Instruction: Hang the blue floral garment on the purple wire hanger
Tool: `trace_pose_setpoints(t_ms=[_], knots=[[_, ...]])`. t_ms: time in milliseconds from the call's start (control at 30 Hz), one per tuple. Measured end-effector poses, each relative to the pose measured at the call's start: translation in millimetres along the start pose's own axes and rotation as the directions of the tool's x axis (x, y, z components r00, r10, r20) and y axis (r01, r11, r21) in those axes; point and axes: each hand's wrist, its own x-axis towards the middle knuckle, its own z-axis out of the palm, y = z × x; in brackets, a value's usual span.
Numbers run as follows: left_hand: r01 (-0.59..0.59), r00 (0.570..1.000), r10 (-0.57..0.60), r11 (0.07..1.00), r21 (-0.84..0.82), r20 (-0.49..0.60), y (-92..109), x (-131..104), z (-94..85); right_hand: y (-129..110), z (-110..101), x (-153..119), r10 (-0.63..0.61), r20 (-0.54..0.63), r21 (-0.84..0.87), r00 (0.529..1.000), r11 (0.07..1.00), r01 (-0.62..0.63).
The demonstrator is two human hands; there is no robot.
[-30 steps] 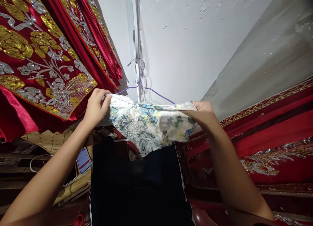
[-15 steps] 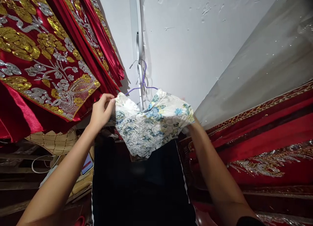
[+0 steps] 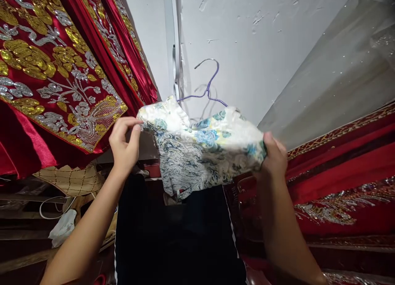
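Observation:
A white shirt (image 3: 197, 153) with blue, green and yellow flowers hangs on a purple wire hanger (image 3: 207, 91) in front of me. The hanger's hook stands free above the collar, against the wall. My left hand (image 3: 125, 141) pinches the shirt's left edge near the sleeve end between thumb and fingers. On the opposite side my right hand (image 3: 275, 155) grips the other sleeve end, its thumb on top and its fingers partly hidden behind the cloth. The fabric is spread between both hands and looks slightly blurred on the right.
Red garments with gold and silver sequins (image 3: 68, 83) hang at the left. A pale sparkly fabric (image 3: 321, 79) and red embroidered cloth (image 3: 339, 194) are on the right. A white wall (image 3: 234, 30) stands ahead. Lower left are a beige quilted piece (image 3: 70, 180) and a crumpled white wrapper (image 3: 63, 227).
The hanger and shirt have shifted right, and the hook has swung away from the white vertical strip. My right hand has moved outward and now shows at the sleeve end.

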Motion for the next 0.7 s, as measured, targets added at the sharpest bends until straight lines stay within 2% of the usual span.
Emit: trace_pose_setpoints(t_ms=[33,67,133,167,200,233,267,300,333,367,400,500,533,567,600,633,700], knots=[[0.071,0.994,-0.062,0.992,-0.102,0.091,5.7,-7.5,0.9,0.1,-5.6,-18.8,-0.006,-0.006,-0.024,1.0,1.0,0.006],[0.166,0.971,-0.122,0.964,-0.21,0.205,11.8,-15.4,2.3,0.5,-10.2,-38.7,0.021,0.059,-0.072,0.998,0.997,-0.017],[0.39,0.868,-0.202,0.842,-0.373,0.453,25.6,-31.0,5.5,1.5,-14.0,-76.9,0.036,0.149,-0.105,0.988,0.994,-0.021],[0.497,0.799,-0.223,0.767,-0.406,0.558,33.4,-38.4,6.3,1.6,-12.4,-92.7,-0.006,0.337,-0.121,0.942,0.991,0.05],[0.592,0.728,-0.245,0.696,-0.407,0.64,41.4,-45.6,6.0,1.6,-8.3,-105.3,-0.027,0.538,-0.107,0.842,0.989,0.1],[0.671,0.66,-0.275,0.634,-0.384,0.7,49.2,-52.3,4.3,1.5,-2.0,-114.2,-0.042,0.707,-0.073,0.706,0.989,0.131],[0.736,0.599,-0.31,0.577,-0.355,0.739,56.2,-58.6,1.1,1.8,6.1,-119.5,-0.047,0.835,-0.036,0.548,0.99,0.139],[0.788,0.544,-0.342,0.523,-0.326,0.766,61.8,-64.3,-3.3,3.0,15.3,-121.6,-0.042,0.904,-0.013,0.425,0.992,0.126],[0.827,0.497,-0.362,0.473,-0.304,0.788,65.6,-69.3,-9.0,5.4,25.1,-120.8,-0.033,0.935,-0.009,0.353,0.993,0.115],[0.855,0.457,-0.362,0.431,-0.289,0.813,67.7,-73.3,-15.4,9.3,34.9,-117.8,-0.02,0.94,-0.023,0.341,0.992,0.121],[0.877,0.415,-0.342,0.396,-0.271,0.843,68.0,-76.3,-22.5,14.8,44.3,-113.1,-0.011,0.918,-0.053,0.396,0.987,0.15],[0.91,0.266,-0.252,0.385,-0.155,0.931,64.1,-77.5,-44.4,37.3,68.2,-92.3,-0.059,0.729,-0.198,0.682,0.936,0.293],[0.906,0.213,-0.24,0.411,-0.1,0.947,63.0,-75.0,-51.2,44.8,74.3,-83.7,-0.097,0.664,-0.238,0.741,0.913,0.332],[0.895,0.167,-0.239,0.444,-0.046,0.957,62.7,-71.0,-57.4,51.4,79.3,-74.6,-0.125,0.625,-0.266,0.77,0.894,0.361],[0.875,0.138,-0.246,0.484,-0.002,0.959,63.0,-65.5,-63.0,56.4,83.1,-65.0,-0.136,0.624,-0.277,0.769,0.882,0.381],[0.849,0.125,-0.258,0.528,0.031,0.958,63.6,-58.8,-68.0,59.7,85.4,-55.2,-0.131,0.651,-0.272,0.748,0.879,0.391],[0.77,0.139,-0.28,0.634,0.075,0.95,63.7,-42.5,-76.1,61.4,85.2,-35.8,-0.066,0.735,-0.257,0.675,0.894,0.367]])
